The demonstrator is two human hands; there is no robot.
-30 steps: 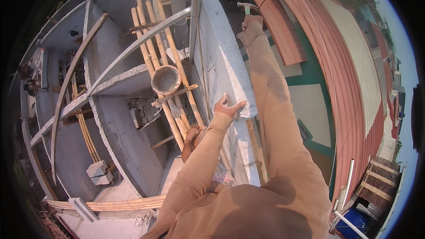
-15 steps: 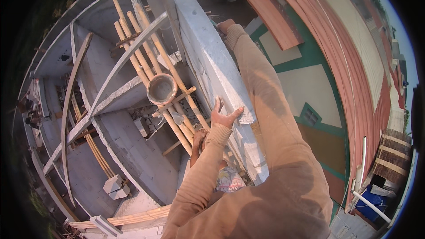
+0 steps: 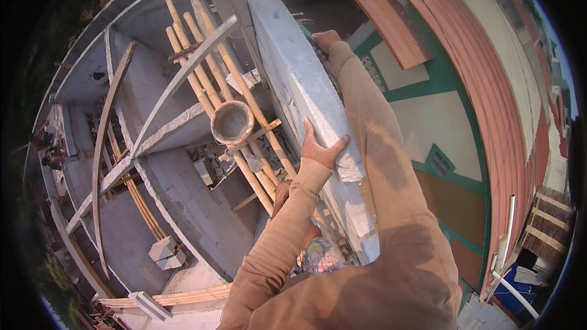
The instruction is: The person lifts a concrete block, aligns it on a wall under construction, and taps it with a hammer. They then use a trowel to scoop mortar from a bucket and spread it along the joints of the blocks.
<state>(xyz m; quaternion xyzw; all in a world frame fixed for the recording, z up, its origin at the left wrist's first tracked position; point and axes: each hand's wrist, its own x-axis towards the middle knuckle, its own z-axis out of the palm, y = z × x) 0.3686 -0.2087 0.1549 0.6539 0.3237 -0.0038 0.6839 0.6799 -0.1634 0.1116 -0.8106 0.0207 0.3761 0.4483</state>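
A long pale grey block (image 3: 299, 73) lies along the top of a narrow wall in front of me. My left hand (image 3: 323, 148) is against its left side near the close end, fingers spread and thumb reaching over the top edge. Beyond the block's right side, my right hand (image 3: 327, 41) is closed round a tool with a teal part (image 3: 306, 30); most of that tool is hidden. A round bucket of grey mortar (image 3: 232, 123) sits on bamboo poles (image 3: 267, 140) to the left of my left hand.
Bamboo scaffolding runs beside the wall, with a bare limb (image 3: 282, 197) resting on it, partly behind my left sleeve. Roofless block-walled rooms (image 3: 183, 189) drop away to the left. At right are a green-and-cream wall (image 3: 440, 128) and a red corrugated roof (image 3: 483, 128).
My left hand has slid a little farther along the block, away from its close end. The right hand stays beyond the block with the tool. The whole view has shifted slightly.
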